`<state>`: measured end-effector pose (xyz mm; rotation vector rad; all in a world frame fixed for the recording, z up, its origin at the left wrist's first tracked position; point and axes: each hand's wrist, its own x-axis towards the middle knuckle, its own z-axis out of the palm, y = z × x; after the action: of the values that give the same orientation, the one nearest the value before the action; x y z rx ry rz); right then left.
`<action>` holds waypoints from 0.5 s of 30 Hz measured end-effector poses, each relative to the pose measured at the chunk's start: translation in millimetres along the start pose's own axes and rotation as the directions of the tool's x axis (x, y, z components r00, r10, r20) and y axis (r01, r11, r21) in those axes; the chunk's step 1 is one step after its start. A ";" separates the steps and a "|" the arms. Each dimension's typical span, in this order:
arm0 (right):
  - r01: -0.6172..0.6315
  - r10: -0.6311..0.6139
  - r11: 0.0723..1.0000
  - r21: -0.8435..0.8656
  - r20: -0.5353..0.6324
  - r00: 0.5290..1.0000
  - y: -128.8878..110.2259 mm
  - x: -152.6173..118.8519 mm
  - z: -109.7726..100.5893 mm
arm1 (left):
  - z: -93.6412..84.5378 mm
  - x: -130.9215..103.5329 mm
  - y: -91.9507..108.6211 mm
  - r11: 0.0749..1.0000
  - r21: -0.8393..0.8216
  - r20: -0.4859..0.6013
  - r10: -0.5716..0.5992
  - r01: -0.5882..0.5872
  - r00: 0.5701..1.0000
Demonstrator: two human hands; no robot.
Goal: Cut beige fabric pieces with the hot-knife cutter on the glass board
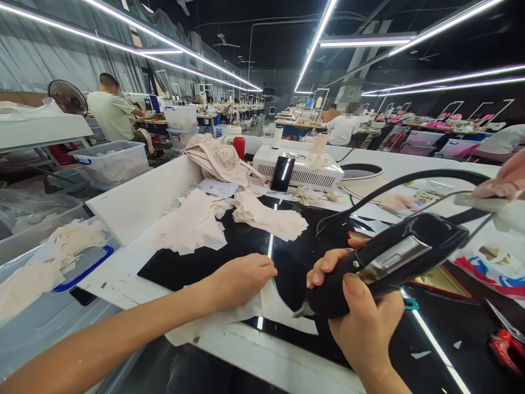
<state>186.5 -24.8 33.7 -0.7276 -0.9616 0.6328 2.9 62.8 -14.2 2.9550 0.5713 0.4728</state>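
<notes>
A black handheld cutter [402, 253] is clamped in the right hand [365, 320], near right, above the tabletop [262, 350]; whether its metal tip [304, 311] touches the pale fabric [283, 313] is unclear. The left hand [241, 280] lies apart on that fabric, fingertips hidden, its grip impossible to tell. Rightmost, red-handled scissors [506, 346] run out of view.

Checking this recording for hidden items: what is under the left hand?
Pale material shows beside the left hand, lying on the black board. Whatever is directly beneath the palm is covered and can't be seen.
</notes>
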 end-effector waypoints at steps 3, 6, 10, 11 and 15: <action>0.000 0.000 1.000 0.001 0.008 1.000 -1.7 -3.0 -3.9 | 1.7 -2.8 -2.4 1.000 0.001 0.012 0.011 -0.011 1.000; 0.017 -0.018 1.000 0.008 0.015 1.000 -3.5 -4.6 -5.4 | -0.7 -7.9 -3.8 0.999 -0.052 -0.015 0.007 -0.007 1.000; 0.021 -0.021 1.000 0.009 0.019 1.000 -5.0 -4.2 -5.0 | -3.2 -13.3 -6.3 0.995 -0.102 -0.043 0.011 -0.015 0.999; 0.020 -0.020 1.000 0.009 0.017 1.000 -5.1 -4.1 -5.0 | -2.9 -14.6 -7.1 0.994 -0.103 -0.049 0.019 -0.024 0.999; 0.006 -0.006 1.000 0.013 0.011 1.000 -5.8 -4.2 -5.7 | 0.1 -19.7 -9.5 0.994 -0.078 -0.085 0.069 -0.076 0.994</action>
<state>190.6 -33.0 34.0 -0.7101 -0.9686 0.6378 -17.8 64.2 -21.3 2.8978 0.4425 0.6115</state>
